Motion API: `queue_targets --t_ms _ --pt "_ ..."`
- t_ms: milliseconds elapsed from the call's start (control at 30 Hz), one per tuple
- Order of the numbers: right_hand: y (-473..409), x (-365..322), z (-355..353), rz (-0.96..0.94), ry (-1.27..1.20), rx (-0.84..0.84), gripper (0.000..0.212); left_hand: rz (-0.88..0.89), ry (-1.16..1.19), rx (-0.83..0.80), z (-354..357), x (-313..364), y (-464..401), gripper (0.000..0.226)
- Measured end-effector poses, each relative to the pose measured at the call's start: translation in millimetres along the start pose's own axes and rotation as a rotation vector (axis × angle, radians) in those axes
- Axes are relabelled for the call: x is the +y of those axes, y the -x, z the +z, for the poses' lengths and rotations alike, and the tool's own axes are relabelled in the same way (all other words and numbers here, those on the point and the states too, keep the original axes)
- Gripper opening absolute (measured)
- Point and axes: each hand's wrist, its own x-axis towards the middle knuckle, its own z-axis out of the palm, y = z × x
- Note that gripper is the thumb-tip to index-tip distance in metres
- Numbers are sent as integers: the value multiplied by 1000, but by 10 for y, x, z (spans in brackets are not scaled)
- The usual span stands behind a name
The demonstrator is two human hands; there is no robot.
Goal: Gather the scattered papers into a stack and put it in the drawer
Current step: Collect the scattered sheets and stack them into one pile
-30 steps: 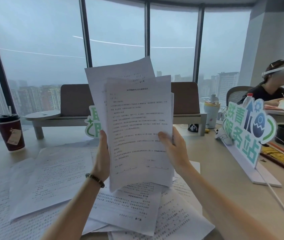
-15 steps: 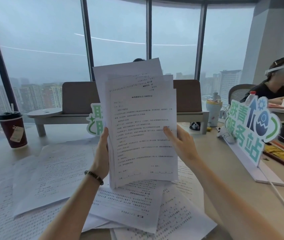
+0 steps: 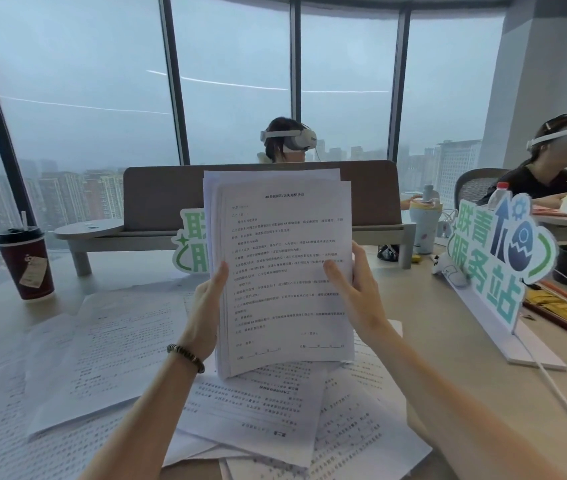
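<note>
I hold a stack of printed white papers upright in front of me, its bottom edge resting on other sheets on the table. My left hand, with a bead bracelet at the wrist, grips the stack's left edge. The right edge is gripped by my right hand, thumb on the front page. More loose papers lie scattered flat on the beige table, to the left and under the stack. No drawer is in view.
A dark red lidded coffee cup stands at the far left. A green and white sign stands on the right with a cable beside it. A desk riser and divider sit behind. Two people wearing headsets sit beyond the table.
The sheets in my hands have been squared into a tidier stack and lowered a little. The view has tilted up, showing a person behind the divider.
</note>
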Motion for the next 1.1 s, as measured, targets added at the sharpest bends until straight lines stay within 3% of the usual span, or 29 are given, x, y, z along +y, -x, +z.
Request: queue_targets --t_ms 267,500,767,900,1033,1100 --pt "80 130 97 108 -111 16 29 -35 -118 76 -35 -100 16 26" --pt "118 212 185 106 -58 36 20 -46 -103 89 -51 -160 2 13" --pt "122 302 168 144 159 -30 15 -43 -308 78 -118 -241 -13 19" --pt "79 278 213 152 191 -18 15 -14 -468 136 -102 -271 -69 41" --pt "24 213 200 197 138 -61 14 -5 -437 187 -119 -224 -135 6" --pt "-14 157 166 241 148 -65 15 -56 -364 163 -196 -197 -164 13"
